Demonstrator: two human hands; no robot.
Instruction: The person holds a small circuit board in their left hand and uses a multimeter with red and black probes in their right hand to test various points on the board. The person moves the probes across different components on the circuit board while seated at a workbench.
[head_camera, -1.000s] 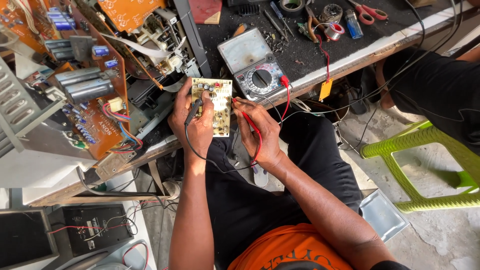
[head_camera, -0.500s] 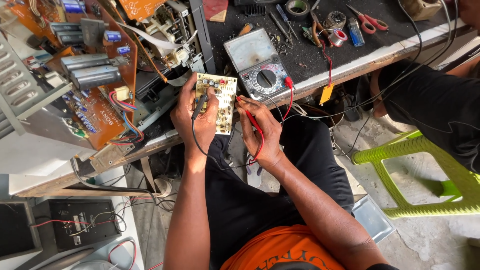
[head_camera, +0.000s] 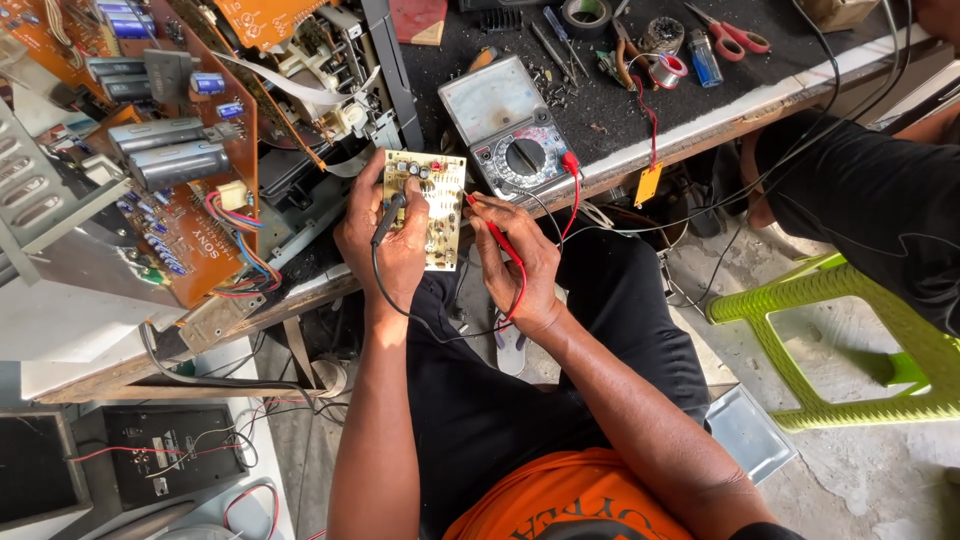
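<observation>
My left hand holds a small pale circuit board upright over my lap and also pinches a black test probe against the board's face. My right hand grips a red test probe, its tip touching the board's right edge. Black and red leads run from the probes toward an analog multimeter lying on the bench just behind the board.
An opened amplifier chassis with orange circuit boards fills the bench's left. Red scissors, solder spool, tape roll and screwdrivers lie at the back. Another person in black sits right, by a green plastic stool. A speaker box stands on the floor.
Both hands and the board stay together with the probes on it; the view has shifted slightly, and the probes' tips moved a little on the board.
</observation>
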